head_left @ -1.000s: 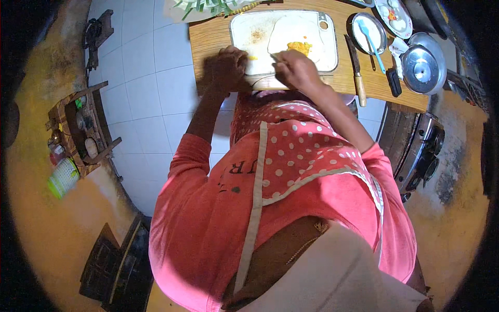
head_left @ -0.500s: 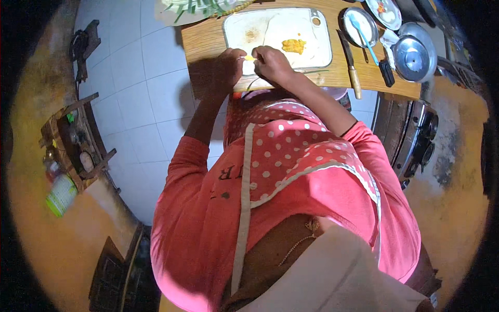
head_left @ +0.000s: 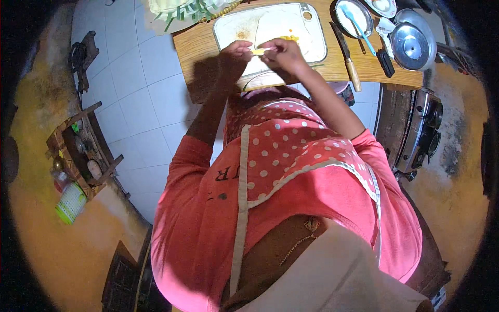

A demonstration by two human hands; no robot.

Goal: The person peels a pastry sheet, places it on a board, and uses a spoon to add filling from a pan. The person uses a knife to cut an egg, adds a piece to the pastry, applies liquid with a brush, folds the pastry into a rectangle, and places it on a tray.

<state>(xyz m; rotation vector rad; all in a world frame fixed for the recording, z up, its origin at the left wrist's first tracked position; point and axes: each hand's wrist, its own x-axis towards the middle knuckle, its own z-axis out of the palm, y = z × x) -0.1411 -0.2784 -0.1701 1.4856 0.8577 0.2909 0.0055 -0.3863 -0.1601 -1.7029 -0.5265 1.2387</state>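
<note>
Head view: left hand (head_left: 235, 55) and right hand (head_left: 286, 55) pinch a small white-and-yellow strip (head_left: 258, 52), apparently shaping it; the next move calls for gentle pressure.

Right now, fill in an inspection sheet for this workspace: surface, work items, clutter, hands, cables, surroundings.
Surface: wooden table, white cutting board on it.
Work items: small white-and-yellow piece, held; thin pale sheet and yellow food on the board.
Clutter: right of the board, a knife, a bowl with a blue utensil, and a round metal vessel.
Hands: left hand and right hand, fingers pinching the piece between them.
Cables: nothing seen on the table.
Surroundings: tiled floor; stove-like appliance at right.
</note>
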